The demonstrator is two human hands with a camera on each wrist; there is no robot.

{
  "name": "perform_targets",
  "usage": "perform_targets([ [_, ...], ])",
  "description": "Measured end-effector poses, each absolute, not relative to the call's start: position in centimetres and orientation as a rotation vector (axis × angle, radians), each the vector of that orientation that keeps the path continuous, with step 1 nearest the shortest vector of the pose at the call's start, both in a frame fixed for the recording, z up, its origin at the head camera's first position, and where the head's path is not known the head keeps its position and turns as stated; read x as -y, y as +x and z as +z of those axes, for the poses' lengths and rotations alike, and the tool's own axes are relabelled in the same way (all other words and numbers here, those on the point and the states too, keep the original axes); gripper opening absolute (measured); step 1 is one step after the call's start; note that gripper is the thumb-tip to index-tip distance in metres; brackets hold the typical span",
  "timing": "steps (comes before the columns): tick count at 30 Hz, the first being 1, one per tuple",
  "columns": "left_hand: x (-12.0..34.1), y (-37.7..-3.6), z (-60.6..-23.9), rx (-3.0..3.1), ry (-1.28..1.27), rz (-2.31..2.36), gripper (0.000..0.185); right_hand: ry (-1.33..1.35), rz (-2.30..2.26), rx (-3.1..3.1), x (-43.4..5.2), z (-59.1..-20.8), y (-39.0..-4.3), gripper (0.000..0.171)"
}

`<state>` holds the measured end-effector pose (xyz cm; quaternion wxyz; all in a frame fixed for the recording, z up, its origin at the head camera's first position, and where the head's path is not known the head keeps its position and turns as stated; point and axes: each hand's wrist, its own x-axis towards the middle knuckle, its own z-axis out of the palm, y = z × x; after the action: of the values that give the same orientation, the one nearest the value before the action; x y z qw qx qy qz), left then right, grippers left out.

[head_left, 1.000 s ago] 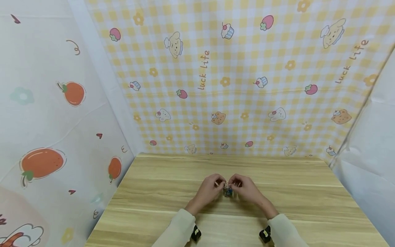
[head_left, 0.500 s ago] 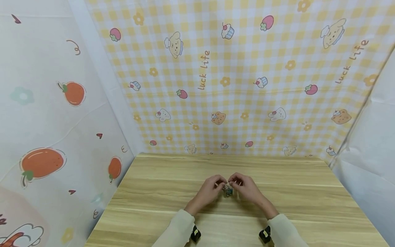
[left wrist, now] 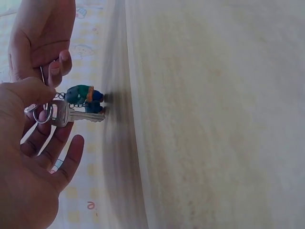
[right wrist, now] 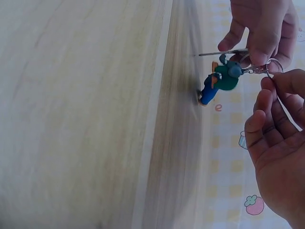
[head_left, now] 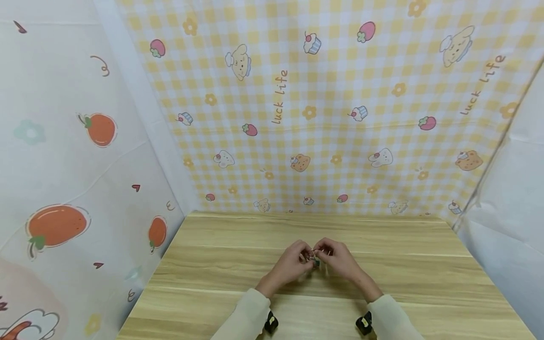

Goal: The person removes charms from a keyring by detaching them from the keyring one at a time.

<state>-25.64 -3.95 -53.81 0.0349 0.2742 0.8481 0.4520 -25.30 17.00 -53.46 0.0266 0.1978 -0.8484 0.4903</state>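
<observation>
A small keychain figurine (left wrist: 80,94) with a green top and blue legs hangs on a short chain beside a silver key (left wrist: 62,114). A metal key ring (left wrist: 42,114) joins them near the fingertips. My left hand (head_left: 292,261) pinches the ring and chain between thumb and fingers; its other fingers spread behind the key in the left wrist view. My right hand (head_left: 337,257) pinches the ring's edge and a thin dark strip (right wrist: 286,107) with thumb and forefinger. The figurine's feet are close to the tabletop; whether they touch it, I cannot tell.
Both hands are over the middle of a wood-grain table (head_left: 221,264). A yellow checked cloth (head_left: 323,141) hangs at its back edge, and a printed white sheet (head_left: 85,165) stands at the left. Black wrist devices (head_left: 271,323) sit under the sleeves.
My left fingers have shifted to the right over the keychain, hiding more of the figurine in the head view. The right hand has barely moved.
</observation>
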Motion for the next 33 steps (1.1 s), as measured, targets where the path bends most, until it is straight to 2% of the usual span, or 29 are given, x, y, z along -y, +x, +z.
perform_targets([
  [4,3.9,-25.69,-53.87,-2.625,0.855,1.38,0.012,0.619,1.505,2.614,-16.92,-53.3,-25.27,0.008],
  [9,3.84,-25.64,-53.8,-2.609,0.86,1.392,0.001,0.629,1.493,2.609,-16.88,-53.17,-25.2,0.008],
  [25,4.02,-25.39,-53.92,-2.619,0.792,1.415,0.016,0.641,1.433,2.63,-16.64,-52.71,-25.09,0.014],
  [33,4.55,-25.36,-53.73,-2.609,0.821,1.48,0.013,0.671,1.37,2.621,-17.02,-52.94,-25.24,0.013],
])
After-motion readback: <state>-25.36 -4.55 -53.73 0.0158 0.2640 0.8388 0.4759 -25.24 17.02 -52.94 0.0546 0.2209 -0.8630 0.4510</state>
